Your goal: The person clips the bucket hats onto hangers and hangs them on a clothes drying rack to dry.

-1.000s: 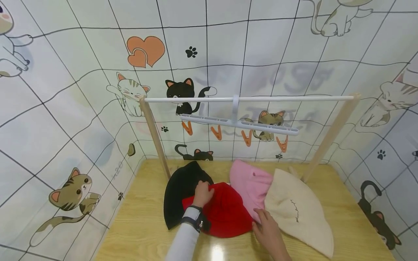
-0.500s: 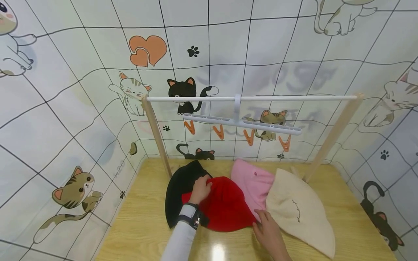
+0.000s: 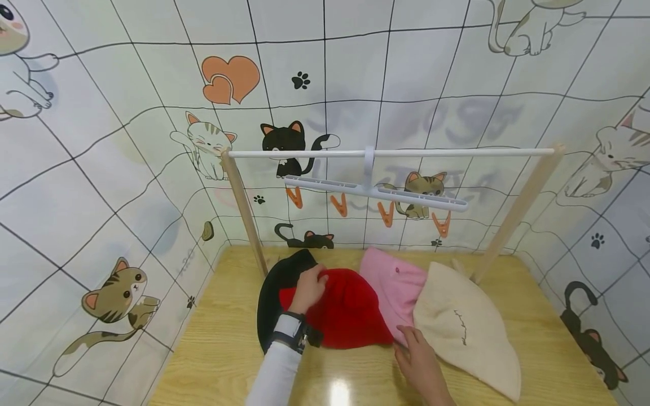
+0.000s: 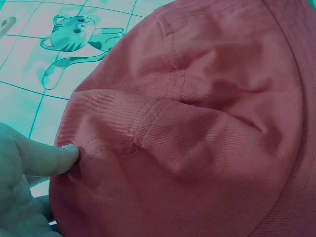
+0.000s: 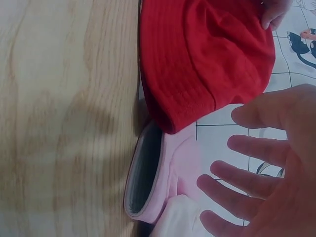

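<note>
In the head view my left hand (image 3: pixel 308 290) pinches the top of a red bucket hat (image 3: pixel 350 310). The left wrist view shows the thumb (image 4: pixel 71 154) on the folded crown (image 4: pixel 173 128); the other fingertips are hidden behind the cloth. My right hand (image 5: pixel 276 163) holds nothing, its fingers spread and apart from the red brim (image 5: pixel 173 89) in the right wrist view. It is nearest to the pink hat (image 3: pixel 388 276) and the cream hat (image 3: pixel 462 332). A black hat (image 3: pixel 271 299) lies partly behind the red hat and my left hand.
Above the hats, a light plastic hanger (image 3: pixel 368 190) with orange clips (image 3: pixel 386 214) hangs from a white rod (image 3: pixel 457 152). Wooden posts (image 3: pixel 518 214) hold the rod at both ends. The wooden table (image 3: pixel 203 349) meets a cat-patterned wall covering (image 3: pixel 152 141).
The red hat has lifted and shifted away from the table's front, together with my left hand. Its right brim has drawn away from my right hand, which stays nearly in place.
</note>
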Demonstrator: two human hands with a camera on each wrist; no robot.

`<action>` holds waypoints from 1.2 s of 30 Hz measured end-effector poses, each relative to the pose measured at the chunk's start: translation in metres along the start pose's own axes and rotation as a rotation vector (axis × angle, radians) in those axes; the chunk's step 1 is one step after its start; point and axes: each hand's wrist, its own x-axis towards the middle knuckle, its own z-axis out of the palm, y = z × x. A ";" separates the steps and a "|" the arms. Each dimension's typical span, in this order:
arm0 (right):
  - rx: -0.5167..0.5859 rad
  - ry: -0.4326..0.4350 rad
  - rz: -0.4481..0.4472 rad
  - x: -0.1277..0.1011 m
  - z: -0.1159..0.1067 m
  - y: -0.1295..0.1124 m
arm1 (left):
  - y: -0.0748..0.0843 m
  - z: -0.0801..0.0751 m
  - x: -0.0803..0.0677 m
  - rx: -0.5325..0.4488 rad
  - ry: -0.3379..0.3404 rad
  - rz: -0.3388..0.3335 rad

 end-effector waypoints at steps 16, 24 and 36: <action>0.000 -0.061 -0.041 0.018 -0.002 -0.004 | 0.009 -0.039 0.003 0.000 0.068 0.068; 0.032 -0.128 -0.042 0.026 -0.002 -0.008 | 0.013 -0.057 0.004 -0.022 0.136 0.076; 0.071 -0.257 0.014 0.036 0.000 -0.013 | 0.011 -0.073 0.004 -0.058 0.178 0.031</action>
